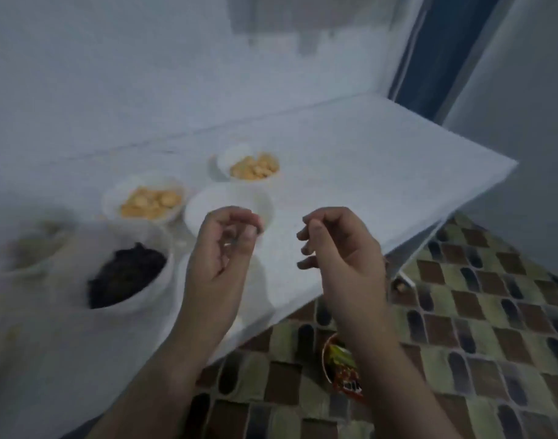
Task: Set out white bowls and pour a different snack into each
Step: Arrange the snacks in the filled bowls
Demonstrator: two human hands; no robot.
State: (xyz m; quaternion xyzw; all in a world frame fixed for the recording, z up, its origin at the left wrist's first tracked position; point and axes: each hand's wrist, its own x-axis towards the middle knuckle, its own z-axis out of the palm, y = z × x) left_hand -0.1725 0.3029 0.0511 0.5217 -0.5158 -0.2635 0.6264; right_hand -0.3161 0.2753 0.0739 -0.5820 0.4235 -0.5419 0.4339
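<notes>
While both hands hover over the white worktop, the left hand and right hand each have curled fingers holding nothing visible. An empty white bowl sits just beyond the left hand. Two bowls of pale crackers lie farther back; a bowl of dark snack stands left. A snack packet lies on the tiled floor.

A home room: white table with snack bowls, patterned floor tiles.
</notes>
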